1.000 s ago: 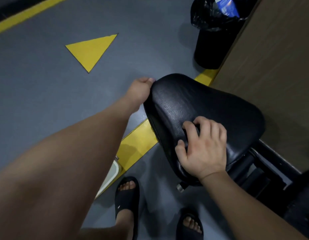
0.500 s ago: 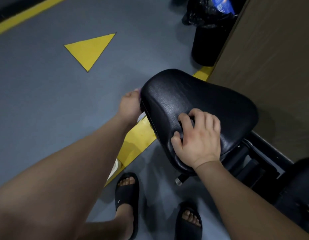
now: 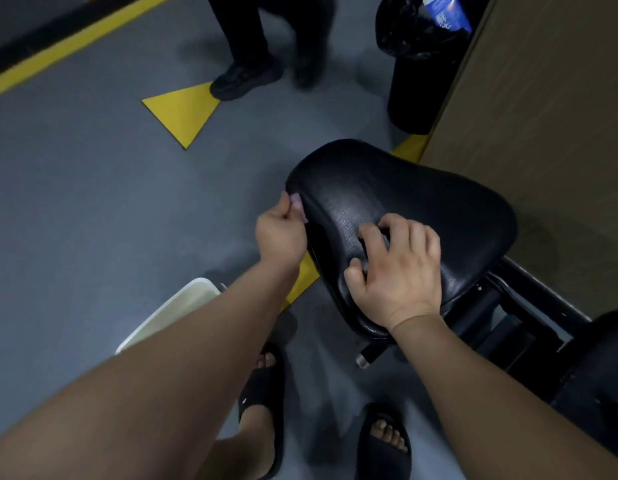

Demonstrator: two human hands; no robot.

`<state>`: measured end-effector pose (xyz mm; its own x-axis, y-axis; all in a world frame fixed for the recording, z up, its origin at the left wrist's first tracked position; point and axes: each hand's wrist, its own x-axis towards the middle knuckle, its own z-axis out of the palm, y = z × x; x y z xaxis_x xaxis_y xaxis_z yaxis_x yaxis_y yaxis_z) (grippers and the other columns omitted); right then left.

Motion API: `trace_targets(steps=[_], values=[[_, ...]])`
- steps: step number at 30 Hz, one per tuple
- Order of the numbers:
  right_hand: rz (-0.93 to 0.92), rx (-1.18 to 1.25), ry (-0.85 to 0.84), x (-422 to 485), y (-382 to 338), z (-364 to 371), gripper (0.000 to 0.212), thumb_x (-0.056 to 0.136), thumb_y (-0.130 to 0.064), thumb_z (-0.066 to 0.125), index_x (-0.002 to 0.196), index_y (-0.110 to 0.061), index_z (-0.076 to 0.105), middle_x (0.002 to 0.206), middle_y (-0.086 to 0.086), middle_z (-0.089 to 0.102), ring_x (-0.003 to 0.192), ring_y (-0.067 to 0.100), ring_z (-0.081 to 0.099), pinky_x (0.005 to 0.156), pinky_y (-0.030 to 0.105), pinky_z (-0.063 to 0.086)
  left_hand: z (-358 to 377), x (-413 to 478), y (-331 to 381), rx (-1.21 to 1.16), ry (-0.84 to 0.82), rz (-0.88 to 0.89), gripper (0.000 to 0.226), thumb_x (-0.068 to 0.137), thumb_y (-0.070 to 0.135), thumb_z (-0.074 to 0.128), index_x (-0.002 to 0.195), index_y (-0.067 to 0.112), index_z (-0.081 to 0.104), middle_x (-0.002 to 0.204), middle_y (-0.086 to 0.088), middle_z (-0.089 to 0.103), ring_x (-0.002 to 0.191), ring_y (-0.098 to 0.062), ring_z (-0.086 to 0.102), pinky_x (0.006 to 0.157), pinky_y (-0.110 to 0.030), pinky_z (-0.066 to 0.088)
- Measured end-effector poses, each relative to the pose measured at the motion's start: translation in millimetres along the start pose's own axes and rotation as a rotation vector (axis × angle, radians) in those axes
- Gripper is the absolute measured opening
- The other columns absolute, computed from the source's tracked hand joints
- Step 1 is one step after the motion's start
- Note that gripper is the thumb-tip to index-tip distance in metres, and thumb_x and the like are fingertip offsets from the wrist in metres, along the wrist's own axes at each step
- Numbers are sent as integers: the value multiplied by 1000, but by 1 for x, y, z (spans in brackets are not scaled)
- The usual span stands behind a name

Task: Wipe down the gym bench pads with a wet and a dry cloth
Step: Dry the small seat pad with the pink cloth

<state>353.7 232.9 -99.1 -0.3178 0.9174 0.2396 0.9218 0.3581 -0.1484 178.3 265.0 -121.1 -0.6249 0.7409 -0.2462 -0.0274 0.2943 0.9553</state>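
**Seat pad, both hands on it**

Black pad (image 3: pixel 421 202) of the bench: rounded, saddle-shaped, creased leatherette with a dull sheen; it sits centre-right, beside a brown wood-grain panel (image 3: pixel 542 116). Left hand (image 3: pixel 281 233) at the pad's left edge; fingers pinch a pale lilac cloth (image 3: pixel 298 204), only a scrap of it showing. Right hand (image 3: pixel 397 268) on the pad's near end, fingers curled; cannot tell whether they hold anything dark beneath. Black metal frame (image 3: pixel 529 306) cut off at right; white plastic tub (image 3: pixel 183 303) on the grey floor, half hidden behind the left forearm.
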Motion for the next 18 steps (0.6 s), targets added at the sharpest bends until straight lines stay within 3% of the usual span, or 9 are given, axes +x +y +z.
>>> trace_targets(steps=[2, 4, 6, 9, 11, 14, 16, 18], values=[[2, 7, -7, 0, 1, 1, 44, 84, -44, 54, 118, -17, 64, 121, 10, 54, 108, 33, 50, 104, 49, 34, 1, 19, 8, 76, 15, 43, 28, 105, 26, 55, 113, 4, 71, 65, 9, 55, 62, -4, 52, 75, -23, 44], [2, 13, -4, 1, 2, 1, 44, 84, -43, 54, 118, -17, 64, 121, 11, 54, 108, 34, 50, 104, 49, 35, 1, 42, 13, 204, 6, 82, 26, 103, 30, 54, 87, 12, 63, 65, -2, 53, 67, -19, 56, 73, -28, 41], [4, 21, 1, 2, 2, 2, 43, 83, -43, 56, 117, -17, 65, 120, 11, 55, 108, 34, 50, 103, 49, 35, 2, 64, 22, 264, -69, 102, 30, 100, 37, 55, 78, 17, 56, 69, 0, 55, 69, -19, 55, 73, -32, 43], [10, 31, -4, 3, 2, 1, 42, 82, -43, 57, 114, -18, 65, 120, 10, 55, 108, 33, 50, 104, 48, 35, 7, 75, 46, 362, -199, 166, 33, 102, 41, 53, 83, 14, 57, 71, 3, 56, 65, -8, 54, 67, -24, 41], [11, 39, 1, 3, 2, 0, 42, 81, -42, 58, 114, -18, 65, 120, 10, 56, 108, 33, 50, 104, 49, 36, 11, 77, 55, 462, -221, 171, 26, 106, 34, 51, 93, 12, 53, 72, 10, 53, 59, 7, 53, 56, -9, 36], [7, 56, 10, 2, 2, -3, 43, 80, -40, 61, 115, -17, 66, 120, 12, 56, 107, 34, 51, 104, 50, 36, 14, 87, 57, 535, -265, 173, 15, 104, 22, 56, 99, 8, 52, 74, 10, 59, 52, 21, 54, 56, -2, 37], [5, 64, 9, 3, 2, -4, 43, 80, -40, 61, 115, -16, 66, 119, 12, 56, 107, 35, 51, 103, 50, 36, 15, 97, 61, 579, -322, 101, 22, 103, 28, 58, 93, 8, 59, 82, -5, 71, 67, 11, 66, 66, -8, 48], [4, 70, 9, 3, 1, -3, 44, 80, -39, 62, 116, -16, 66, 119, 13, 57, 107, 35, 52, 104, 50, 36, 18, 105, 70, 681, -354, 77, 36, 103, 36, 54, 89, 5, 66, 102, -19, 74, 101, -24, 72, 86, -28, 52]])
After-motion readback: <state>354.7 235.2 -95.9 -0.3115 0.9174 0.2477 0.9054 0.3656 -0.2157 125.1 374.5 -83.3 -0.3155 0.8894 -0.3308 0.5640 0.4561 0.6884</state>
